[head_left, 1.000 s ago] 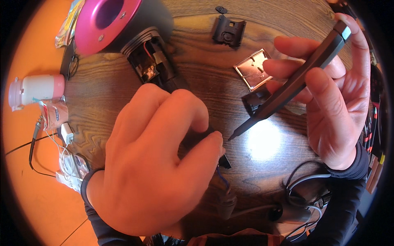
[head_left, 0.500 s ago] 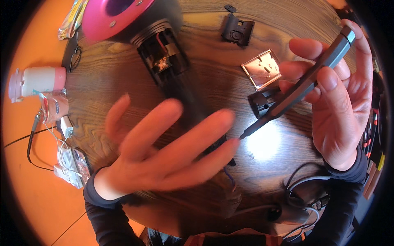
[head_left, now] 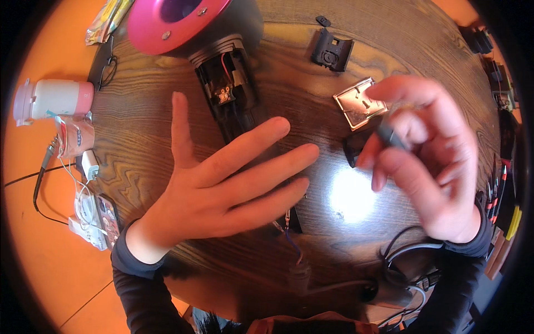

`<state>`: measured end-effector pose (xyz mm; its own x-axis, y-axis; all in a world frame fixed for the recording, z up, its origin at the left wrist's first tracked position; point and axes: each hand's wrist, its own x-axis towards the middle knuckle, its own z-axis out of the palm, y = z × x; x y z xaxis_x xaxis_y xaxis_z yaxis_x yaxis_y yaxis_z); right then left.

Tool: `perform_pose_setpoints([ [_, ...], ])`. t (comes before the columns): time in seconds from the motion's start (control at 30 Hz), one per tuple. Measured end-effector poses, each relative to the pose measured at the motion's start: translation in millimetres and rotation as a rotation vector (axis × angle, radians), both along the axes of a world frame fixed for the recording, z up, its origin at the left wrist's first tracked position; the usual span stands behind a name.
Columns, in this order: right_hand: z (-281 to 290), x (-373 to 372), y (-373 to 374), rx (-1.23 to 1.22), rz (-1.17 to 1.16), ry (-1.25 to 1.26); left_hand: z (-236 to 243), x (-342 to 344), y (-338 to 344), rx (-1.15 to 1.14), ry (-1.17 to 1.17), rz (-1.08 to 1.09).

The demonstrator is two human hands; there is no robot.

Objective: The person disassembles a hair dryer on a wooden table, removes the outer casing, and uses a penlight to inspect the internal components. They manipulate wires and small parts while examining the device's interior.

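Observation:
A pink and dark grey hair dryer [head_left: 236, 25] lies on the wooden table. Its handle [head_left: 240, 114] is opened, baring a red wire and a small circuit board [head_left: 224, 95]. My left hand [head_left: 222, 203] is spread above the handle and hides its lower part; its fingers hold nothing. Wires [head_left: 290, 239] come out below that hand. In my right hand [head_left: 439, 161] is a dark pen-shaped screwdriver [head_left: 391, 137], seen nearly end-on and blurred. Past its fingers lie a shallow tray [head_left: 351, 115] with small parts and a partly hidden black piece [head_left: 354, 146].
Farther back are a black cover piece [head_left: 332, 53] and a small black oval part [head_left: 322, 21]. Cables [head_left: 409, 245] lie at the lower right. A cup [head_left: 61, 100], a pouch [head_left: 78, 136], a charger [head_left: 89, 165] and a phone [head_left: 108, 214] sit along the left.
My right hand has swung the screwdriver from slanting across the view to nearly end-on, its tip away from my left fingers. My left hand's fingers have spread wider.

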<state>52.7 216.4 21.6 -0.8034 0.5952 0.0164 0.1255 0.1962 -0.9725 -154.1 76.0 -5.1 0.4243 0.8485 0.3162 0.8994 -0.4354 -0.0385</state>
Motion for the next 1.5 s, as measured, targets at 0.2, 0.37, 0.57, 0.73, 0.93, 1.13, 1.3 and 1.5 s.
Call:
perform_pose_setpoints([
  [0.2,-2,-1,-19,0.496,0.266,-0.182,-1,-4,1,-0.038,-0.287,0.006],
  [0.37,-18,-5,-30,0.617,0.294,-0.178,-2,-9,2,-0.113,-0.521,-0.078],
  [0.57,-27,-7,-32,0.812,0.315,-0.119,-3,-13,4,-0.138,-0.690,-0.143],
  [0.73,-30,-11,-33,0.895,0.301,-0.068,-5,-10,6,-0.108,-0.683,-0.150],
  [0.93,-12,-8,-29,0.888,0.271,0.090,-5,-3,-1,0.047,-0.641,-0.102],
  [1.13,-8,-4,-36,0.746,0.292,0.224,-7,17,-19,0.376,-0.373,-0.189],
  [1.3,-4,1,-38,0.671,0.332,0.182,-18,29,-24,0.664,-0.302,-0.138],
  [1.5,-9,-2,-43,0.648,0.305,0.275,-21,35,-25,0.752,-0.246,-0.141],
])
